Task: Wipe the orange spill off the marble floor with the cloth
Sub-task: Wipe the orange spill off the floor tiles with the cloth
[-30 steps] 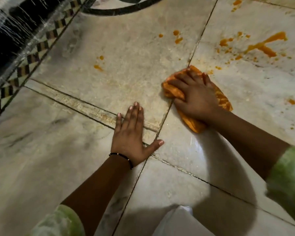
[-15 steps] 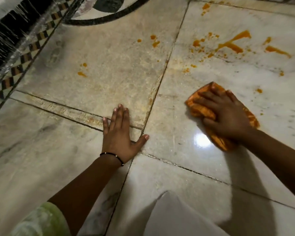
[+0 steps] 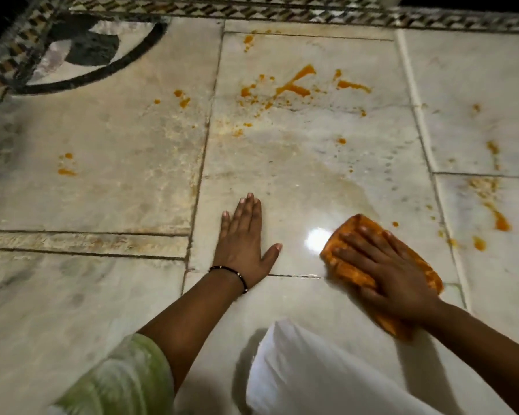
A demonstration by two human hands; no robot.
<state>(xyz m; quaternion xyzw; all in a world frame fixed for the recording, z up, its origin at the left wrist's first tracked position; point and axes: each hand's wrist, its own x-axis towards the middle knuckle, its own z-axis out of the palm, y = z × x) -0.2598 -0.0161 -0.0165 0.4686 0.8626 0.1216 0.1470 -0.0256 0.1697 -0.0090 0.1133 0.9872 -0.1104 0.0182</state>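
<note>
Your right hand (image 3: 391, 274) presses flat on the orange cloth (image 3: 354, 265), fingers spread. Left hand (image 3: 243, 244) lies flat on the marble floor (image 3: 102, 295) beside it. Orange spill (image 3: 294, 85) sits well beyond both; mosaic border (image 3: 282, 10) farther still.

You find no readable text, label, brand, number or sign anywhere on what this view shows you.

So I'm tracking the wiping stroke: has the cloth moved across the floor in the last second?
Yes. The cloth under the right hand began on the grout line beside the left hand; now it lies well to that line's right, nearer the person.
</note>
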